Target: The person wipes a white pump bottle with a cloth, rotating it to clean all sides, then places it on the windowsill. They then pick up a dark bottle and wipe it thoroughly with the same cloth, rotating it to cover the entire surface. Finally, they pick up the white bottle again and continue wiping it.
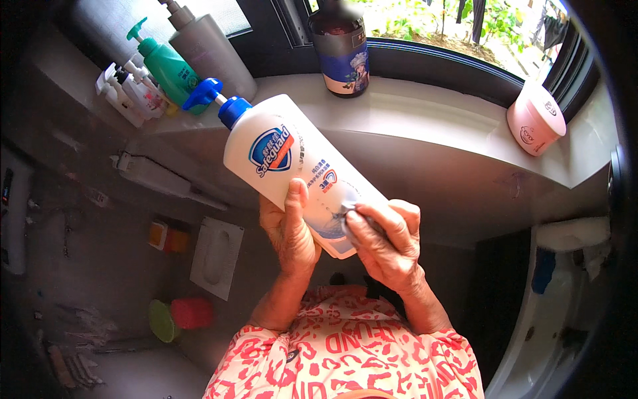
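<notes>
A big white pump bottle (292, 156) with a blue pump head (203, 95) is held aslant before me, its pump toward the upper left. My left hand (292, 229) grips it from below, thumb across the front label and fingers behind. At the bottle's lower right end, my right hand (392, 243) is closed around a small grey cloth (349, 211), pressed against the front. Most of the cloth is hidden under the fingers.
Along the windowsill (425, 116) stand a green pump bottle (169, 73), a grey pump bottle (212, 53), a dark bottle with a blue label (341, 56) and a pink tub (535, 123). Below lie a squat toilet (216, 258), a red basin (192, 312) and a green one (161, 320).
</notes>
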The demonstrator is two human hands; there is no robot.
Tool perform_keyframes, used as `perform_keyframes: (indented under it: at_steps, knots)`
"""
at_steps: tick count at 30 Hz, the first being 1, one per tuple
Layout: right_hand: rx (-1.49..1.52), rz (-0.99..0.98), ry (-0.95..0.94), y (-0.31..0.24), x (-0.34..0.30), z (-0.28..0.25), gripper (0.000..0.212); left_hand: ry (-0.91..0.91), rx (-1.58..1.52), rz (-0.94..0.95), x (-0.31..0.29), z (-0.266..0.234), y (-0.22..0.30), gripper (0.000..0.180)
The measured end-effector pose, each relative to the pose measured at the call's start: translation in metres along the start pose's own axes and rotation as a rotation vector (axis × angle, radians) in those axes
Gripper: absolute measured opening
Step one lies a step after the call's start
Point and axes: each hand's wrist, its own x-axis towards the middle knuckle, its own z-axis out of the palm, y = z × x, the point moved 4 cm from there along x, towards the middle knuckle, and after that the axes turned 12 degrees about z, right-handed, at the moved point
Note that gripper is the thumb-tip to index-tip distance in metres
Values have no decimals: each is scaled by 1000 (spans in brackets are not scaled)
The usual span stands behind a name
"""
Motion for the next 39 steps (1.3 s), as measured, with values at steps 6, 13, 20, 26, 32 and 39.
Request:
perform_keyframes:
  at_steps: [6, 13, 20, 26, 32, 39]
  knots:
    - [179, 182, -100, 15, 18, -7, 33, 5, 5, -37, -4, 4, 6, 35]
    - [168, 233, -134, 19, 18, -3, 36, 34, 54, -64, -6, 4, 11, 36]
    - [86, 30, -234, -5, 10, 0, 38, 16, 100, -122, -7, 0, 11, 37]
    - [231, 207, -290, 12, 37, 9, 39, -5, 88, -127, -10, 0, 15, 37]
    - [74, 72, -266, 2, 34, 9, 40, 26, 79, -118, -11, 5, 17, 39]
    - [45, 42, -181, 1, -15, 5, 43, 180, -20, -242, -9, 5, 5, 41]
